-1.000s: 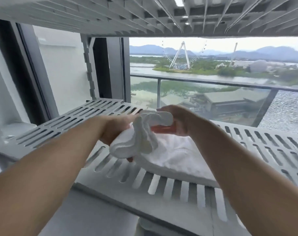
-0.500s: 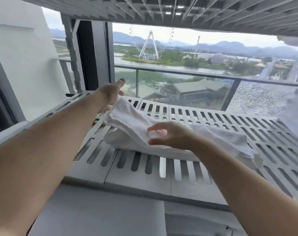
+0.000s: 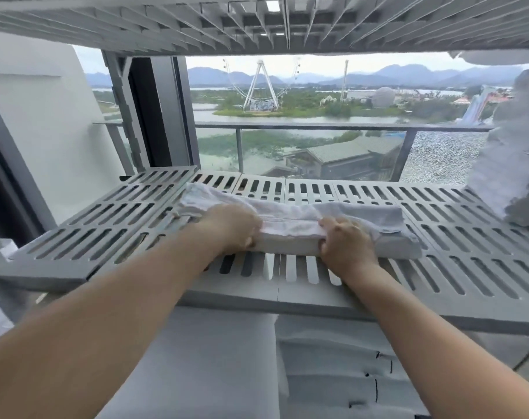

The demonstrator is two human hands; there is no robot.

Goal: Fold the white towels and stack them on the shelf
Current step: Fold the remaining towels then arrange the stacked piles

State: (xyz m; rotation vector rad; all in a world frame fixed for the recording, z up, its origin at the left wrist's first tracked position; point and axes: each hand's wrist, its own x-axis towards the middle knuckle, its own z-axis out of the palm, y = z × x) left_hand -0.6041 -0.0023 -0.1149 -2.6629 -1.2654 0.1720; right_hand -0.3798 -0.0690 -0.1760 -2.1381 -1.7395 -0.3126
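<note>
white towels (image 3: pixel 290 228) lie in a low stack on the grey slotted shelf (image 3: pixel 106 231), about mid-width, long side running l-r. the top one is loosely folded & wrinkled, its l end spilling past the neater folded one under it. the stack's near side sits a bit back from the shelf's front edge, w/ a row of slots showing between.

left grip (image 3: pixel 230 228) is on the stack's l part, fingers curled over the top layer & thumb down the near side, holding the cloth. right grip (image 3: pixel 344 243) is at the near edge further r, knuckles up, fingers curled tight round the front fold. both forearms reach in from below, well apart.

writing: a few small black marks on the grey fabric (image 3: pixel 332 373) below the shelf, lower r; too small to read.

room: slotted surface shows l of the stack to the shelf's l edge, also r of it & in a strip behind. another pale cloth (image 3: pixel 517 164) stands at the far r end, apart from the stack. the upper shelf (image 3: pixel 257 22) hangs overhead w/ a tall gap. behind: a balcony railing (image 3: pixel 317 127), water, a ferris wheel (image 3: pixel 260 86).
</note>
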